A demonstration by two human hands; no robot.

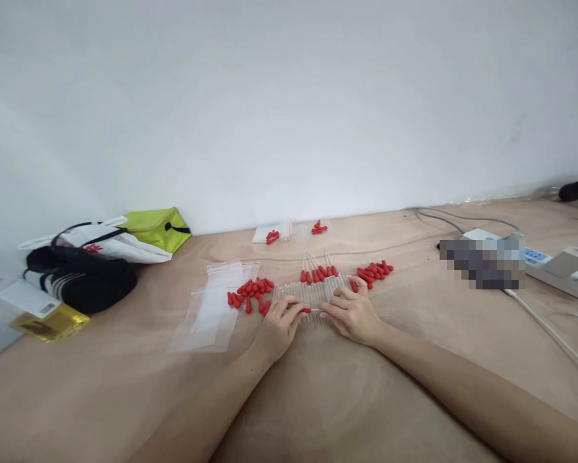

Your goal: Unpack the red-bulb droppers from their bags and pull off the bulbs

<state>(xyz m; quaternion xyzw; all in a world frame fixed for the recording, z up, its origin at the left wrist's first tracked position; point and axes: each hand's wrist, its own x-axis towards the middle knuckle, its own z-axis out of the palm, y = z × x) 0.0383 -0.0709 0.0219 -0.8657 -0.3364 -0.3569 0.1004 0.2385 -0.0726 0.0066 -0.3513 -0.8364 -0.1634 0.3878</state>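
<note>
A row of clear glass dropper tubes (312, 290) lies on the wooden table (317, 399) in front of me. My left hand (278, 326) pinches a red rubber bulb (306, 310) at the near end of the tubes. My right hand (351, 313) rests on the tubes, fingers together, its fingertips meeting the same bulb. Several assembled droppers with red bulbs (319, 271) lie just beyond. Loose red bulbs form one pile on the left (251, 292) and another on the right (374, 272).
Clear zip bags (215, 306) lie left of the bulbs; two filled bags (293, 230) sit by the wall. Bags (96, 257) and a gold box (52, 323) stand far left. A power strip (553, 262) and cables (544, 325) lie right.
</note>
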